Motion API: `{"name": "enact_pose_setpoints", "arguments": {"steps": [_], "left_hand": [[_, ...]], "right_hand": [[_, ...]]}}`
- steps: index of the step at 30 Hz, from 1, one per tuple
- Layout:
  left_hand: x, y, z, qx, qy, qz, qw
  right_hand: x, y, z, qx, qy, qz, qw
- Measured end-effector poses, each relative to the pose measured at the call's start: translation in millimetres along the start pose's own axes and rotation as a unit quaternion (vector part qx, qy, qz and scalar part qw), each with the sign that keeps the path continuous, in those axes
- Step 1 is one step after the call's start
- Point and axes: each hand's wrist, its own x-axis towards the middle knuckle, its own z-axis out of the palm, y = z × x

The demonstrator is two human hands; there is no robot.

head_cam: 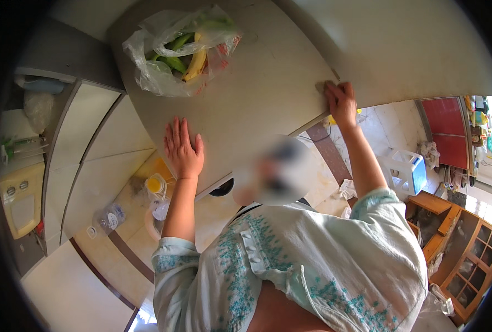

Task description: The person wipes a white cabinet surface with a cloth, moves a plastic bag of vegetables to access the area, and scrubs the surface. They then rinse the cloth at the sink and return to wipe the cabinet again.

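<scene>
My left hand (183,149) lies flat, palm down, near the left edge of a pale grey-beige tabletop-like surface (246,108), with the thumb spread and nothing held. At the right side of that surface, my right hand (342,101) has its fingers bent down beside a seam with a small dark slot. Its fingertips are partly hidden, so what they grip, if anything, is unclear. Beyond my left hand sits a crumpled clear plastic bag (163,85) with red print. Through its opening show a yellow banana (195,66) and long green produce (173,63).
A pale panel (412,50) adjoins the surface at right. White cabinets (92,112) line the left. On the floor are a plastic bottle (112,216), a yellow-capped jug (155,184) and a white-and-blue stool (408,172). A wooden cabinet (470,265) stands at lower right.
</scene>
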Motion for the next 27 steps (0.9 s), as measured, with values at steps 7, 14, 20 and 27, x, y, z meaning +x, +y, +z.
{"name": "enact_pose_setpoints", "arguments": {"steps": [7, 14, 20, 27], "left_hand": [[6, 2, -2, 0.018, -0.016, -0.006, 1.000], [4, 4, -9, 0.013, -0.033, -0.024, 0.999], [11, 6, -5, 0.012, -0.031, -0.011, 0.999], [8, 6, -11, 0.021, -0.024, -0.026, 0.999]], "right_hand": [[99, 17, 58, 0.034, 0.038, -0.039, 0.998], [43, 9, 22, 0.034, -0.025, -0.093, 0.995], [149, 18, 92, 0.070, -0.005, -0.091, 0.993], [57, 11, 23, 0.079, -0.095, -0.153, 0.981]]}}
